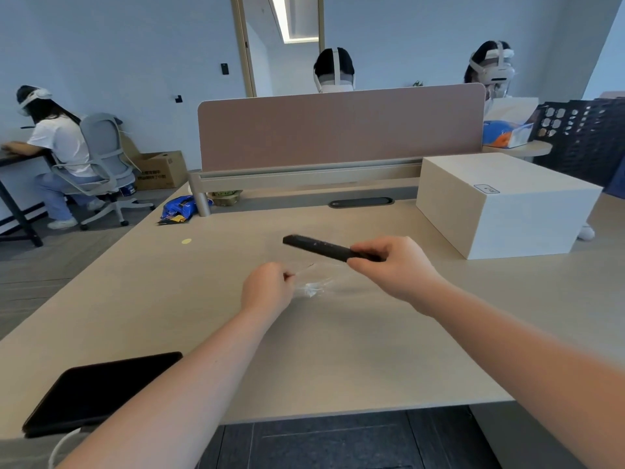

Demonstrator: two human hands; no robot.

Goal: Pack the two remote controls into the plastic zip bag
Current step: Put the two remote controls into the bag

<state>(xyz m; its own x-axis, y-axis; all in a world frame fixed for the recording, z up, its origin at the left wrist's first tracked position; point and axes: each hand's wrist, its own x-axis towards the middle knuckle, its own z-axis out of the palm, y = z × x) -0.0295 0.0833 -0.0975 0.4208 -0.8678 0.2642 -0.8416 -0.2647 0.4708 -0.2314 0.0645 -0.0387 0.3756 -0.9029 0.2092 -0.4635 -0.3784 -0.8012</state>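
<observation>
A slim black remote control is held above the desk by my right hand, which grips its right end; the remote points left and slightly away. Just below it lies the clear plastic zip bag, crumpled on the light wooden desk. My left hand pinches the bag's left edge between its fingertips. Whether the black bar is one remote or two held together is not clear. No other remote shows anywhere on the desk.
A white box stands at the right. A dark tablet with a white cable lies at the near left edge. A blue snack bag and a pink divider are at the back. People sit beyond.
</observation>
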